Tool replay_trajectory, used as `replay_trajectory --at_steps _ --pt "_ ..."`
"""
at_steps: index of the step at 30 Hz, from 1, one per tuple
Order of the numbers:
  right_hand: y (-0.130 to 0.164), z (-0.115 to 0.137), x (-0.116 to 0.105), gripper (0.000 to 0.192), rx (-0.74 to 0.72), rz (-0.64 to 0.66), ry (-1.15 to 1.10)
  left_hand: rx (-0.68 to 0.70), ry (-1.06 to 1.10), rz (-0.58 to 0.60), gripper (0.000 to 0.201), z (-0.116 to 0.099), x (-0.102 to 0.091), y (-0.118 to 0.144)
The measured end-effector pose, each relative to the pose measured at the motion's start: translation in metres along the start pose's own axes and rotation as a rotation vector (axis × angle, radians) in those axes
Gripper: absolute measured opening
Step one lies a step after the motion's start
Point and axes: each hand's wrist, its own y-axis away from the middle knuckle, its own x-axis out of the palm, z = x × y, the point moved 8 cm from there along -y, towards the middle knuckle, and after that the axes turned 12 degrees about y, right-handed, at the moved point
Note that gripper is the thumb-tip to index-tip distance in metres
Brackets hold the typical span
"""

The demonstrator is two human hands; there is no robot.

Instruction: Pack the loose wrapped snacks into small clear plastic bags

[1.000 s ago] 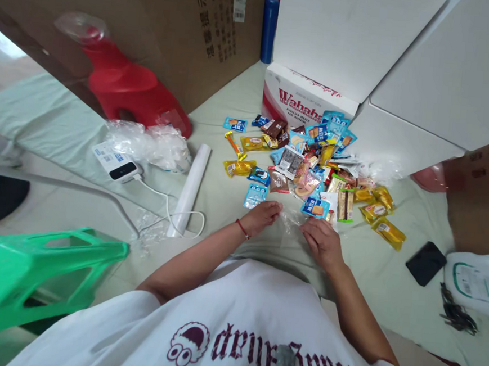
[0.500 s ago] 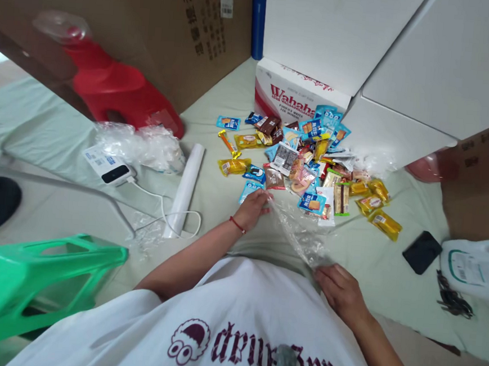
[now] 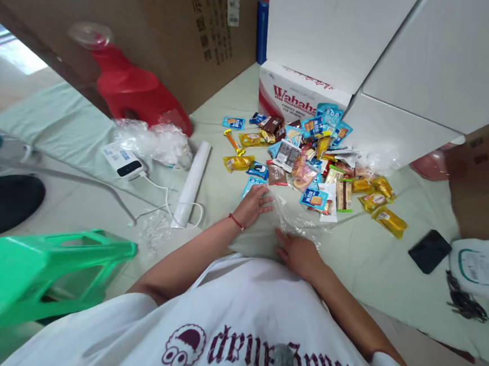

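Note:
A clear plastic bag (image 3: 294, 221) lies flat on the pale green sheet (image 3: 365, 260) just in front of me. My left hand (image 3: 253, 203) rests fingers spread on its far left corner, beside a light blue snack packet (image 3: 250, 184). My right hand (image 3: 298, 252) presses palm down on the bag's near edge. A heap of small snack packets (image 3: 314, 160) in blue, yellow and brown lies just beyond the bag.
A Wahaha carton (image 3: 296, 97) and white boxes (image 3: 405, 77) stand behind the heap. To the left are a white roll (image 3: 192, 182), a white device with cable (image 3: 123, 162), crumpled plastic (image 3: 158, 142), a red stool (image 3: 129, 89) and a green stool (image 3: 38, 274). A black phone (image 3: 429, 251) lies at right.
My right hand first pulled the clear bag back towards me, then slid left and forward and now presses flat on it. My left hand stayed at the bag's far corner.

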Motion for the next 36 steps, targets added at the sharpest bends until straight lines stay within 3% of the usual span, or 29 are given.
replay_trajectory --at_steps 3,5,9,12,13,15,17,19,21,23,27,31,34,36 --pt "-0.013 -0.001 -0.003 0.063 0.105 -0.039 -0.089 0.248 -0.303 -0.143 0.052 -0.020 -0.017 0.021" --pt "-0.016 -0.001 -0.004 0.062 0.122 -0.116 -0.195 0.286 -0.562 -0.171 0.047 -0.017 -0.018 0.033" --pt "-0.008 0.015 0.000 0.053 -0.050 -0.260 -0.411 0.183 -0.870 0.101 0.038 0.018 0.005 0.041" --pt "0.016 0.013 -0.008 0.030 -0.175 -0.445 -0.560 0.199 -0.852 0.138 0.029 0.029 0.010 0.039" --pt "0.026 0.000 -0.014 0.027 -0.104 -0.559 -0.599 0.207 -0.804 0.123 0.027 0.029 0.009 0.038" --pt "0.049 -0.040 -0.022 0.030 0.203 -0.812 -0.595 0.233 -0.695 0.097 0.025 0.030 0.007 0.037" --pt "0.063 -0.072 -0.020 0.045 0.501 -0.922 -0.505 0.255 -0.597 0.092 0.026 0.030 0.007 0.038" --pt "0.050 -0.086 -0.007 0.059 0.577 -0.781 -0.487 0.261 -0.554 0.091 0.028 0.031 0.007 0.042" --pt "0.025 -0.088 0.015 0.049 0.509 -0.543 -0.588 0.282 -0.591 0.074 0.029 0.028 0.006 0.047" --pt "0.013 -0.090 0.029 0.041 0.444 -0.431 -0.727 0.330 -0.697 0.036 0.029 0.017 0.000 0.051" --pt "0.019 -0.126 0.026 0.042 0.420 -0.474 -0.943 0.342 -0.823 -0.014 0.030 -0.005 -0.024 0.049" --pt "0.021 -0.177 0.014 0.047 0.377 -0.354 -0.952 0.184 -0.773 0.079 0.035 -0.003 -0.044 0.034" --pt "0.021 -0.205 -0.007 0.046 0.395 -0.351 -0.723 0.091 -0.772 0.113 0.029 0.001 -0.052 0.027" --pt "0.029 -0.210 -0.035 0.041 0.454 -0.502 -0.433 0.178 -0.846 0.044 0.021 -0.012 -0.053 0.031"
